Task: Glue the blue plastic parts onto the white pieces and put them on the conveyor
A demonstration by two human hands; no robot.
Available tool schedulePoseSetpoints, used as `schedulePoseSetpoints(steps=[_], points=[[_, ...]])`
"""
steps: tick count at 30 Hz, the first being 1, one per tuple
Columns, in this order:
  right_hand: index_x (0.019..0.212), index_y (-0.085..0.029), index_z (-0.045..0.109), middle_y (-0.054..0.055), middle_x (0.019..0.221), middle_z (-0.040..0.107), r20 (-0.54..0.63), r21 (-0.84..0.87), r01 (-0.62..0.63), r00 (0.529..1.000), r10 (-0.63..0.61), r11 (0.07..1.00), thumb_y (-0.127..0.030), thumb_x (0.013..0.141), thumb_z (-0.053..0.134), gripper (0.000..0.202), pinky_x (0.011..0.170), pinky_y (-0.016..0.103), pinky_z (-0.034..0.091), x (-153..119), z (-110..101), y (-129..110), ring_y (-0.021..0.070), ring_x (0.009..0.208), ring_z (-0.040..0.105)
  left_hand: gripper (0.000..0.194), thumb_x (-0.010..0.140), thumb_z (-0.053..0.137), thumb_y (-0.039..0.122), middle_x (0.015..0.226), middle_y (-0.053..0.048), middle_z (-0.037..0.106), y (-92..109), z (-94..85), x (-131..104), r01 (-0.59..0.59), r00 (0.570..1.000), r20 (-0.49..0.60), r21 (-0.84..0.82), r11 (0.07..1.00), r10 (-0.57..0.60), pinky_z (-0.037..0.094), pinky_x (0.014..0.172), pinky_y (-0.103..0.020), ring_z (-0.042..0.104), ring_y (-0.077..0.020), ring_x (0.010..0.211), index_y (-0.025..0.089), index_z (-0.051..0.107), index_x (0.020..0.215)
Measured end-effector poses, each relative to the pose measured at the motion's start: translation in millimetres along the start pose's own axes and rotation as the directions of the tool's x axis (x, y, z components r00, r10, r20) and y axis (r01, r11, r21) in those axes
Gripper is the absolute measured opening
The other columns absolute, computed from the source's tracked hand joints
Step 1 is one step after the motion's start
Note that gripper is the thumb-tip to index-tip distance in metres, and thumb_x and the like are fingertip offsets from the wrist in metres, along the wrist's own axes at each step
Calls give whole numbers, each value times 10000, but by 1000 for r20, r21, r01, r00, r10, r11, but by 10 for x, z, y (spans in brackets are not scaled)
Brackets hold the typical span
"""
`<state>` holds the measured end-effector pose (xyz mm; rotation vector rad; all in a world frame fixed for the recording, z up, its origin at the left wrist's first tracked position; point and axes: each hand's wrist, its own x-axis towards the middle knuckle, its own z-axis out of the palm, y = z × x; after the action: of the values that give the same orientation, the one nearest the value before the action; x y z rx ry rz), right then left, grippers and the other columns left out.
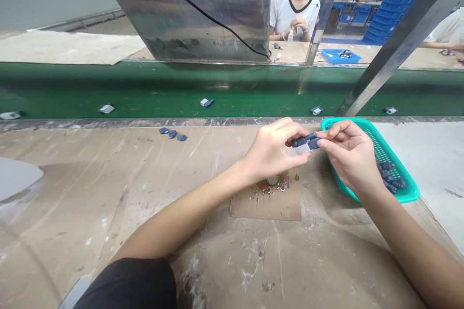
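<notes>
My left hand (pixel 277 147) pinches a small dark blue and white plastic part (pixel 302 147) between thumb and fingers. From the other side, my right hand (pixel 350 149) has its thumb and fingertips closed on a dark blue piece (pixel 313 143) that touches this part; whether the two are joined I cannot tell. Below my left hand, a bottle cap (pixel 273 180) sits in a wet brown patch on a piece of cardboard (pixel 266 210). A green basket (pixel 409 197) holding several dark blue pieces (pixel 390 177) stands beside and partly behind my right hand.
Three blue pieces (pixel 172 133) lie near the table's back edge. Blue-and-white parts (pixel 207 103) are spaced along the green conveyor belt (pixel 246 84). A slanted metal post (pixel 395 38) and a metal box (pixel 217 9) stand beyond. Across sits a co-worker (pixel 295 14) near a blue tray (pixel 340 56).
</notes>
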<state>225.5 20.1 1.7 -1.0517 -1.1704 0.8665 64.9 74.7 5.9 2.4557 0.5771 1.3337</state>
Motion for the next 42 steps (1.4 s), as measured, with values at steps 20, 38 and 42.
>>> schedulePoseSetpoints(steps=[20, 38, 42], points=[[1000, -299, 346, -2, 806, 619, 507, 137, -309, 838, 202, 941, -545, 692, 627, 484, 682, 352, 516, -108, 17, -141, 200, 728, 632, 175, 694, 590, 110, 645, 33, 554, 310, -67, -53, -181, 972, -146, 50, 982, 186, 452, 544, -192, 496, -69, 552, 197, 605, 845], [833, -129, 647, 95, 880, 663, 109, -992, 127, 908, 404, -18, 24, 652, 456, 305, 726, 281, 436, 452, -1173, 158, 242, 878, 598, 469, 849, 406, 309, 1340, -152, 392, -1632, -191, 82, 440, 765, 62, 677, 590, -642, 323, 973, -476, 338, -338, 1218, 180, 441, 1299], [769, -141, 622, 61, 775, 643, 128, -990, 142, 888, 441, 1, 32, 652, 453, 269, 632, 248, 424, 440, -1110, 132, 191, 738, 590, 469, 822, 443, 243, 1281, -184, 451, -1820, -355, 41, 548, 651, 24, 677, 491, -759, 358, 925, -480, 402, -353, 1163, 153, 454, 1283]])
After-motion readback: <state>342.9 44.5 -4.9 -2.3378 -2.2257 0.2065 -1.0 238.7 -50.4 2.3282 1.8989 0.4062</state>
